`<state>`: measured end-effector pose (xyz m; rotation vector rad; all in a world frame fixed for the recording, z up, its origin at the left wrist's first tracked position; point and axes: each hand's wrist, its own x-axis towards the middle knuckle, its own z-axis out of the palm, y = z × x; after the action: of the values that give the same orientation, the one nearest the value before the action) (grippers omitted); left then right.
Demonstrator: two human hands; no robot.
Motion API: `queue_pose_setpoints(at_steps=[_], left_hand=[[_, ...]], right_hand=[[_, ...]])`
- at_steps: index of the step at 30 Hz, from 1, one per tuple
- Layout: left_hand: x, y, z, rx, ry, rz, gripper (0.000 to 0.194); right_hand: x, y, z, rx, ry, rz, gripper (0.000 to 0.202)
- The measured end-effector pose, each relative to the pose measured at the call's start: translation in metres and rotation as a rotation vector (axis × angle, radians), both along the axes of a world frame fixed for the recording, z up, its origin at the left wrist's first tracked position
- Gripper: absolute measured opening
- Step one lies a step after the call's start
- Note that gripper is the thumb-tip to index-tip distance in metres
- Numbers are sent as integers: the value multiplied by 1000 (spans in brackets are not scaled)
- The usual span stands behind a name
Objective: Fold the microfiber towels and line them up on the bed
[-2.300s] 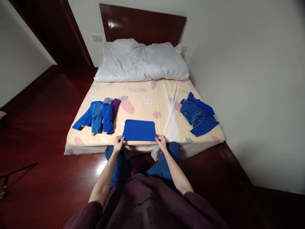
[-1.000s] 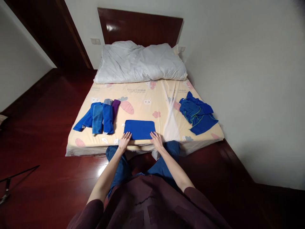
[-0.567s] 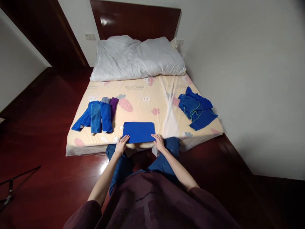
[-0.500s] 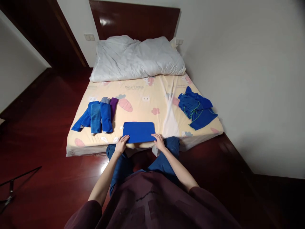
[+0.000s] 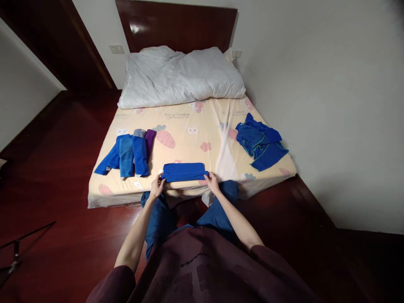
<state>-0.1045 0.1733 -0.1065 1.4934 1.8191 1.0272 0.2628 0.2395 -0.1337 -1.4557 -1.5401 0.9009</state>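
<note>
A blue towel (image 5: 184, 171) lies near the front edge of the bed, its near side turned up into a narrow fold. My left hand (image 5: 157, 186) pinches the left end of that fold, by a small white tag. At the right end my right hand (image 5: 211, 182) grips the fold between thumb and fingers. To the left rest several rolled towels (image 5: 126, 155), mostly blue, with a grey one and a purple one (image 5: 149, 141) among them. Over on the right is a loose heap of blue cloths (image 5: 260, 141) with green edging.
The bed (image 5: 186, 120) has a cream sheet with carrot and rabbit prints. A white quilt (image 5: 183, 78) is bunched against the dark headboard (image 5: 176, 25). A black metal stand (image 5: 15, 248) is on the floor at lower left.
The near edge of the blue towel has been folded up and away from me, so the towel is shallower. Both hands moved slightly forward and closed on the fold's ends.
</note>
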Motion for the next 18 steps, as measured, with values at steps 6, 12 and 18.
queue_pose_setpoints(at_steps=[6,12,18], left_hand=[[-1,0,-3,-45,-57,70,56],[-3,-3,-13,-106,25,66,52],[2,0,-10,-64,149,79,46]], right_hand=[[-1,4,-2,-42,-4,-81,45],[3,4,-7,-96,-108,-51,53],[1,7,-2,-98,-190,-60,42]])
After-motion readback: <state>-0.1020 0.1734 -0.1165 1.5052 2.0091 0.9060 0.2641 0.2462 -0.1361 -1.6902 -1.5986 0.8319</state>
